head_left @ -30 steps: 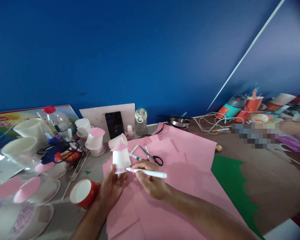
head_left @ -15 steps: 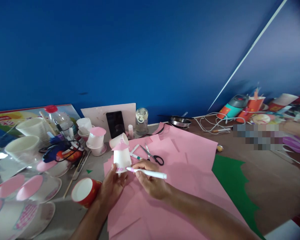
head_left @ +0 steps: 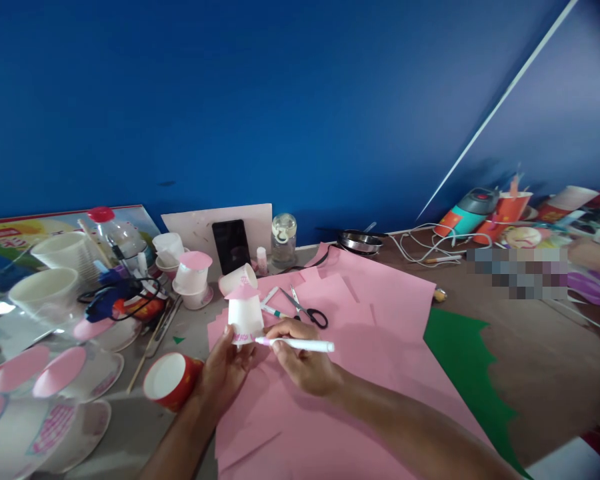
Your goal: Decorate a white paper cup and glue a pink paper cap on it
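Observation:
My left hand (head_left: 233,357) is closed around the lower rim of a white paper cup (head_left: 245,319), held upside down. A pink paper cone (head_left: 243,291) sits on top of the cup, and pink marks run along its lower band. In my right hand (head_left: 303,357) is a white marker (head_left: 305,345) with a pink tip end, pinched between thumb and fingers. Its tip meets the cup's lower right side, at the pink marks. Both hands are over sheets of pink paper (head_left: 380,373). Scissors (head_left: 307,312) with black handles lie just beyond my right hand.
A red paper cup (head_left: 173,381) stands by my left forearm. Several white cups with pink tops (head_left: 60,373) crowd the left. Behind are a phone (head_left: 231,247), a glass jar (head_left: 284,240) and a roll of tape (head_left: 360,243). Green paper (head_left: 465,373) lies right; another person's arm (head_left: 597,260) reaches in there.
The marker tip has shifted slightly to the right along the cup's lower edge, and more pink marks show there. My left hand still holds the cup in nearly the same place.

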`<control>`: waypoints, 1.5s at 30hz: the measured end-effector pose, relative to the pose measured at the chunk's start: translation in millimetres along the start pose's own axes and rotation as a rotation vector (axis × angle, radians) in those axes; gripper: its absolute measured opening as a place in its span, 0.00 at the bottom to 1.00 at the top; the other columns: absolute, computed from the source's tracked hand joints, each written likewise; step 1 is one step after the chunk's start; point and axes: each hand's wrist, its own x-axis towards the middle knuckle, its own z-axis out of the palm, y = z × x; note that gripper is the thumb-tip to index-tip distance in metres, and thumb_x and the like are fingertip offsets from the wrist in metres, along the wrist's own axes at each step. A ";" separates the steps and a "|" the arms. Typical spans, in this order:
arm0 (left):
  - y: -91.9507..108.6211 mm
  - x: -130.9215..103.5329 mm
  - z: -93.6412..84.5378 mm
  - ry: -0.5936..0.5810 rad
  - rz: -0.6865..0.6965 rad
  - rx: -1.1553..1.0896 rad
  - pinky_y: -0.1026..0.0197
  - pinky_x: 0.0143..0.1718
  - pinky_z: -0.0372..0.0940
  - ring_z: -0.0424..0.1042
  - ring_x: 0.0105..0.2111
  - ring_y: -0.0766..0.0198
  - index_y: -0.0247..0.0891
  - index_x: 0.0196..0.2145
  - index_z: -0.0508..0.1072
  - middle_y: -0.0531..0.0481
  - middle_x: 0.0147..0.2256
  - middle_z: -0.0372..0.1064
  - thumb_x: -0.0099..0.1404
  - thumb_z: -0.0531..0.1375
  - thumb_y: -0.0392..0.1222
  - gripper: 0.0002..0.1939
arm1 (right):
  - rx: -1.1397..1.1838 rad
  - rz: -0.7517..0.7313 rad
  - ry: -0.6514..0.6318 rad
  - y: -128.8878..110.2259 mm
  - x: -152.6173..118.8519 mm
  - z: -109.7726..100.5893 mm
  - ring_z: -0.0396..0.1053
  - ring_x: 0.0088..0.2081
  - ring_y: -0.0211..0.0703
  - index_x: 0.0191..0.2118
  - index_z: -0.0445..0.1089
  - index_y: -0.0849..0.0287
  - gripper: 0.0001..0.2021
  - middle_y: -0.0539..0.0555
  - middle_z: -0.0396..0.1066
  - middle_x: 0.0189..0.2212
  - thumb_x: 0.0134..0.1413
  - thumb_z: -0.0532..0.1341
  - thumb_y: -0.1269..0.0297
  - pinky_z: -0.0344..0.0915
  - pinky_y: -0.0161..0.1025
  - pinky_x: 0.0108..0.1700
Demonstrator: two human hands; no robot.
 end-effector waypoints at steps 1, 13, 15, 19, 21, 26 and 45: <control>-0.2 0.1 -0.4 -0.008 -0.004 0.000 0.58 0.28 0.73 0.74 0.22 0.62 0.34 0.32 0.75 0.49 0.25 0.76 0.62 0.64 0.38 0.04 | 0.012 0.010 0.004 0.1 -0.2 0.0 0.68 0.28 0.41 0.35 0.72 0.58 0.08 0.54 0.74 0.29 0.62 0.56 0.64 0.66 0.38 0.31; -2.9 6.3 -8.4 -0.080 0.008 0.013 0.63 0.24 0.68 0.71 0.23 0.64 0.33 0.32 0.74 0.49 0.25 0.74 0.59 0.68 0.40 0.08 | -0.003 -0.035 0.036 -0.7 0.3 1.6 0.70 0.30 0.43 0.38 0.72 0.57 0.07 0.54 0.73 0.29 0.62 0.56 0.65 0.68 0.41 0.35; -3.1 6.9 -9.3 -0.097 0.012 0.015 0.64 0.24 0.67 0.70 0.22 0.65 0.34 0.29 0.73 0.50 0.24 0.72 0.58 0.68 0.41 0.09 | -0.015 -0.041 0.025 -1.8 0.9 1.2 0.71 0.30 0.43 0.38 0.72 0.57 0.08 0.54 0.74 0.29 0.62 0.55 0.66 0.68 0.40 0.34; -2.4 6.0 -7.9 -0.076 -0.006 0.036 0.62 0.25 0.68 0.68 0.21 0.65 0.34 0.29 0.73 0.52 0.21 0.70 0.60 0.67 0.41 0.08 | -0.019 -0.031 0.010 -4.1 1.3 0.4 0.70 0.29 0.43 0.38 0.72 0.57 0.08 0.54 0.74 0.29 0.62 0.56 0.65 0.68 0.40 0.33; -1.9 5.0 -6.3 -0.053 -0.009 0.046 0.62 0.25 0.68 0.71 0.23 0.63 0.33 0.32 0.74 0.50 0.23 0.72 0.60 0.66 0.40 0.08 | -0.013 -0.018 0.020 -4.7 1.1 0.4 0.70 0.29 0.43 0.38 0.72 0.56 0.08 0.53 0.73 0.28 0.62 0.55 0.64 0.68 0.40 0.33; -2.6 4.9 -6.7 -0.103 0.020 0.023 0.63 0.22 0.64 0.66 0.20 0.66 0.34 0.30 0.73 0.53 0.21 0.69 0.59 0.67 0.40 0.08 | -0.011 -0.002 0.025 -2.7 0.3 1.4 0.69 0.30 0.43 0.38 0.72 0.57 0.09 0.55 0.73 0.29 0.63 0.55 0.63 0.67 0.40 0.33; -1.2 3.2 -5.3 -0.041 0.007 -0.003 0.61 0.28 0.71 0.73 0.23 0.64 0.35 0.32 0.75 0.49 0.27 0.76 0.60 0.66 0.38 0.04 | 0.079 0.053 0.091 -4.3 1.6 0.4 0.65 0.25 0.41 0.37 0.71 0.58 0.08 0.51 0.68 0.25 0.62 0.56 0.62 0.64 0.38 0.30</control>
